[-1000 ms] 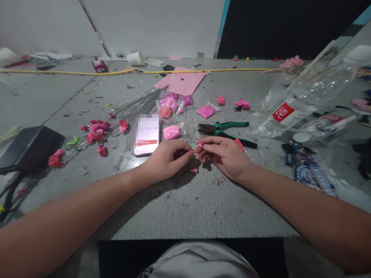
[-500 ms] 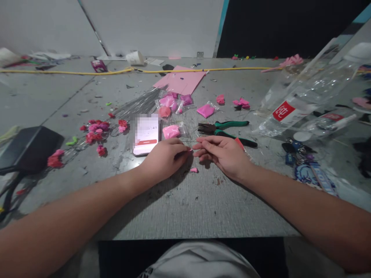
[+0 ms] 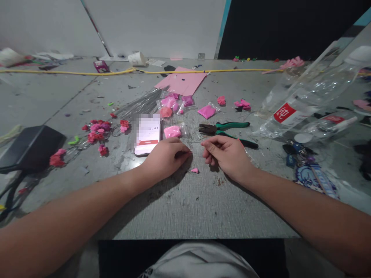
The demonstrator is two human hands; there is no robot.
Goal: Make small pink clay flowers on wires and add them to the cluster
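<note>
My left hand (image 3: pixel 171 158) rests on the table just right of the phone (image 3: pixel 147 135), its thumb and fingertips pressed together. Whatever they may hold is hidden or too small to make out. Across a small gap, my right hand (image 3: pixel 224 154) is closed, thumb against forefinger and the other fingers curled; I cannot tell what is in the pinch. A small pink clay piece (image 3: pixel 195 170) lies on the table below the gap. Behind my right hand lie green-handled pliers (image 3: pixel 208 129). A clear packet of pink clay (image 3: pixel 172 131) sits just beyond my left hand.
More clay packets (image 3: pixel 206 111) and a bundle of thin wires (image 3: pixel 142 103) lie farther back. Red and pink clay flowers (image 3: pixel 97 129) are at the left, near a black box-like object (image 3: pixel 37 148). Plastic bottles (image 3: pixel 307 100) stand or lean at the right. A yellow cord (image 3: pixel 240 70) crosses the back.
My right hand has drawn slightly right, away from the left, and its spread fingers have curled in to a pinch. My left hand stays nearly in place.
</note>
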